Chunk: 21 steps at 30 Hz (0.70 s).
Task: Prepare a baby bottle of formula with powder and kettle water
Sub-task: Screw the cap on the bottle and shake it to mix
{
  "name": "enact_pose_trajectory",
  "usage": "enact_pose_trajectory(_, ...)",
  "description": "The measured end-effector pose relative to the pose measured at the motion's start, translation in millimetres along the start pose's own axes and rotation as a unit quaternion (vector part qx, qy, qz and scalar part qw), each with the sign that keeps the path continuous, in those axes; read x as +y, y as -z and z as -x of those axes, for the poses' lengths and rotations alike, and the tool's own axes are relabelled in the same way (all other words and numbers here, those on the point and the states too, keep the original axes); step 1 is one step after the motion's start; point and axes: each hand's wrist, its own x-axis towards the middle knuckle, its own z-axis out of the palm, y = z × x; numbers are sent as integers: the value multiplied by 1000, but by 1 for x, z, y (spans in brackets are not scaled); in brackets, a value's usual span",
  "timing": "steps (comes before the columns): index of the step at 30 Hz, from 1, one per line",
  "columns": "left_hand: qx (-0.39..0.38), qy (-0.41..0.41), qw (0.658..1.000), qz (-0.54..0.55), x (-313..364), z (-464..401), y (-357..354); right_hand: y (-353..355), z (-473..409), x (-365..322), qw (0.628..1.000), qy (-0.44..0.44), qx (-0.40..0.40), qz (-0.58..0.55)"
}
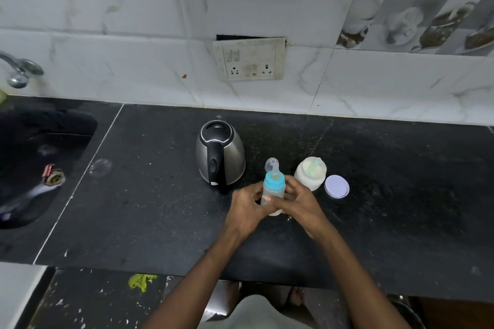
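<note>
A black granite countertop is seen from above, backed by a white marble-patterned tiled wall. A dark sink is sunk into the counter at the far left, and a chrome tap projects from the wall above it. A white switch and socket plate is fixed to the wall near the middle.

A stainless steel electric kettle with a black lid and handle is stood on the counter below the plate, its handle turned toward the viewer. Two bare forearms are stretched in from the bottom edge and meet just in front and to the right of the kettle.

The baby bottle, fitted with a blue collar and a clear teat, is held upright between both hands on or just above the counter; which cannot be told. The left hand is curled round the bottle's left side, and the right hand is wrapped round its right side. A pale liquid is seen inside the bottle.

An open white formula jar, with a green scoop resting inside it, is placed just right of the bottle. Its round white lid is laid flat just beside the jar, further right.
</note>
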Motion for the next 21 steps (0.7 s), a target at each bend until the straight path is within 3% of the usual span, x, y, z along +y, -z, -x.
enact_pose_trajectory(8,71,72,995,9,-3,12,-2,47,-38,1,992,-42,-116,21)
enact_pose_trajectory(10,93,94,991,3,-3,15,-3,59,-61,-3,988,-56,-126,67)
enact_pose_trajectory(12,112,112,987,-5,-3,20,-4,60,-90,-5,978,-37,-93,184)
enact_pose_trajectory(14,126,125,984,-7,-2,25,-6,54,-120,-1,927,6,-49,373)
enact_pose_trajectory(16,135,139,981,-11,1,29,-9,41,-141,4,853,15,-61,517)
enact_pose_trajectory(21,162,145,975,-48,5,40,-19,20,-161,28,759,-29,-117,640)
